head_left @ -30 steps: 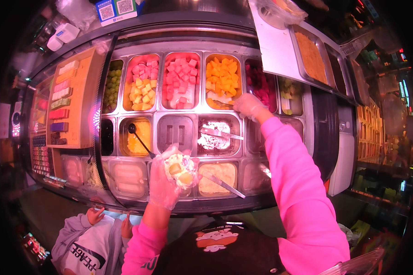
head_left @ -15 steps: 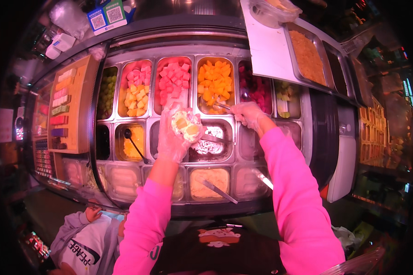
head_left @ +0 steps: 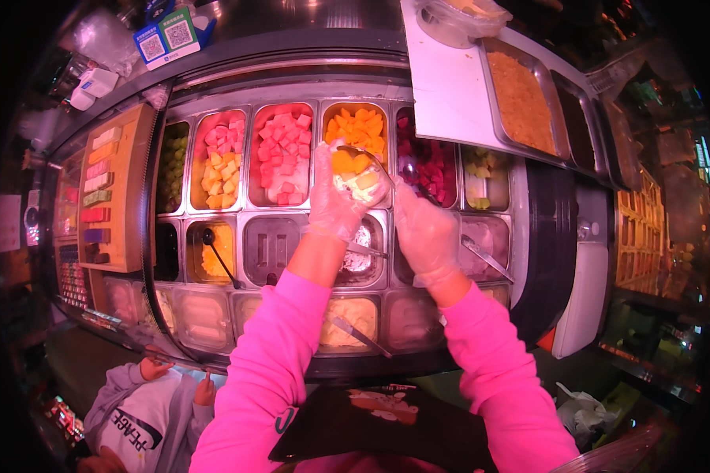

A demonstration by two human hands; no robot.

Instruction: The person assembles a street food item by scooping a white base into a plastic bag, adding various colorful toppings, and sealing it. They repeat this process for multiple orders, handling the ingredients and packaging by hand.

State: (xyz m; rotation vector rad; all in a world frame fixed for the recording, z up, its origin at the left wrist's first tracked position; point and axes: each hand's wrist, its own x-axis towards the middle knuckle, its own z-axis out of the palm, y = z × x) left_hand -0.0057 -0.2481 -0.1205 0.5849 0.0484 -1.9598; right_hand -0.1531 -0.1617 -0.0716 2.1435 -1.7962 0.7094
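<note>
My left hand [head_left: 331, 203], in a clear plastic glove, cups a round white creamy dessert [head_left: 368, 191] with yellow-orange fruit pieces on it; its wrapping is hard to make out. Above it, orange fruit chunks [head_left: 349, 163] lie at a metal spoon [head_left: 381, 164], whose handle runs into my right hand [head_left: 426, 232]. That hand is gloved too and closed around the spoon. Both hands are over the pan of orange fruit chunks [head_left: 356, 126] and the pan of dark, white-flecked filling [head_left: 363, 268], partly covering them.
Pans of pink cubes [head_left: 284, 138], pink and yellow cubes [head_left: 219, 162], dark red fruit [head_left: 427, 162] and green fruit [head_left: 485, 169] surround my hands. A white board [head_left: 446, 94] with a crumb tray [head_left: 525, 102] overhangs at upper right. A person [head_left: 146, 406] stands at lower left.
The right hand has lifted the spoon from the orange fruit pan and brought it over the dessert, with fruit chunks. My left hand has moved up and right with the dessert.
</note>
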